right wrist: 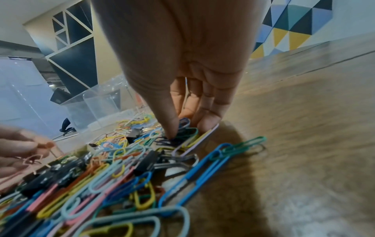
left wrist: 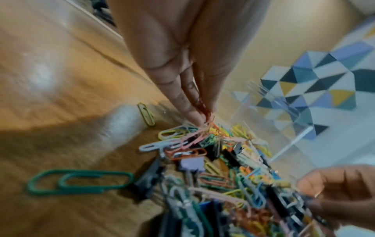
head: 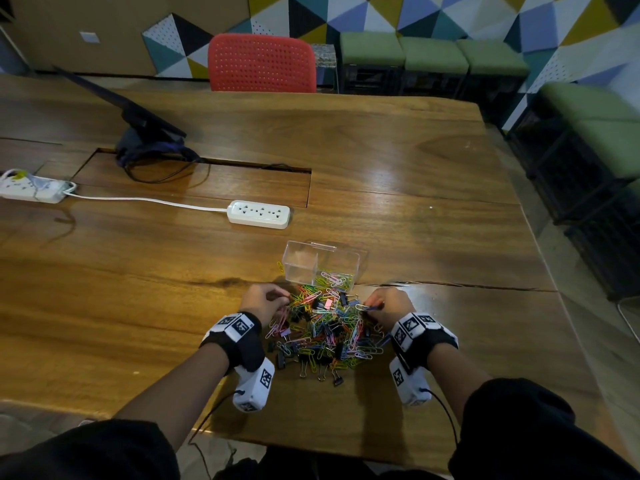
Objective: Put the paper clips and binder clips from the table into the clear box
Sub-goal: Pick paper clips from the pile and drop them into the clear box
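Note:
A heap of coloured paper clips and black binder clips (head: 322, 327) lies on the wooden table (head: 138, 306) between my hands. The clear box (head: 322, 265) stands just behind the heap, open, with some paper clips in its right part. My left hand (head: 268, 301) pinches a few paper clips (left wrist: 207, 121) at the heap's left edge. My right hand (head: 379, 304) pinches dark blue paper clips (right wrist: 182, 128) at the heap's right edge. The heap (left wrist: 213, 168) fills the lower part of the left wrist view.
A white power strip (head: 259, 213) with its cable lies behind the box. A second strip (head: 33, 189) and a black monitor stand (head: 145, 133) sit at the far left. A red chair (head: 262, 62) stands beyond the table. Loose clips (left wrist: 79, 182) lie beside the heap.

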Tool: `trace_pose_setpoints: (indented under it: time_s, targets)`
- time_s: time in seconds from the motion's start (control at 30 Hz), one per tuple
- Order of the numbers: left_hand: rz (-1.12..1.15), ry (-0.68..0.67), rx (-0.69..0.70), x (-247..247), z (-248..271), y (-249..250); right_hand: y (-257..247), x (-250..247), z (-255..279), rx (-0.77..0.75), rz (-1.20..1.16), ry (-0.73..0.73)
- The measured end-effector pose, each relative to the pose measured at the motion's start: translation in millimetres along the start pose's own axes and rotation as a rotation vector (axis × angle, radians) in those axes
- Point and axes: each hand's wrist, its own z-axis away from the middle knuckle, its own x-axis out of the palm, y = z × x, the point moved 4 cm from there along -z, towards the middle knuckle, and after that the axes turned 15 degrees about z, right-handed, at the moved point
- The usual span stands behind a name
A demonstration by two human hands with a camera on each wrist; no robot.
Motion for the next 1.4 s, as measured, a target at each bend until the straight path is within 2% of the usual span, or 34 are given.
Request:
trace_pose_setpoints:
  time_s: [0.2, 0.37, 0.6, 0.77, 0.93, 1.07, 1.17, 1.4]
  targets:
    - [0.416, -0.075, -0.03, 10.2, 7.9, 19.8, -9.5, -6.9, 5.7, -0.035, 0.096, -0.046]
    - [0.45, -0.195, 0.035, 25.4, 13.6, 53.7, -9.0, -7.6, 9.6, -0.028, 0.083, -0.025]
    - [0.213, -0.221, 0.21, 44.7, 8.7, 90.6, -12.1, -9.6, 7.0, -0.061, 0.161, -0.047]
    - [0.07, -0.151, 0.231, 54.2, -4.6, 92.6, -9.8, -5.6, 10.5, -0.054, 0.193, 0.007]
    - [0.016, -0.136, 0.241, 58.1, -10.6, 91.4, -11.0, -3.6, 13.6, -0.064, 0.156, 0.065]
    - [-0.156, -0.098, 0.327, 58.8, -13.2, 94.0, -11.4, -5.0, 12.5, -0.044, 0.091, 0.058]
    - [-0.271, -0.123, 0.396, 63.9, -12.7, 99.1, -10.8, -9.5, 12.8, -0.056, 0.03, 0.055]
    - [-0.448, -0.234, 0.412, 79.0, -17.5, 100.1, -19.4, -44.5, 15.9, -0.141, -0.214, 0.131]
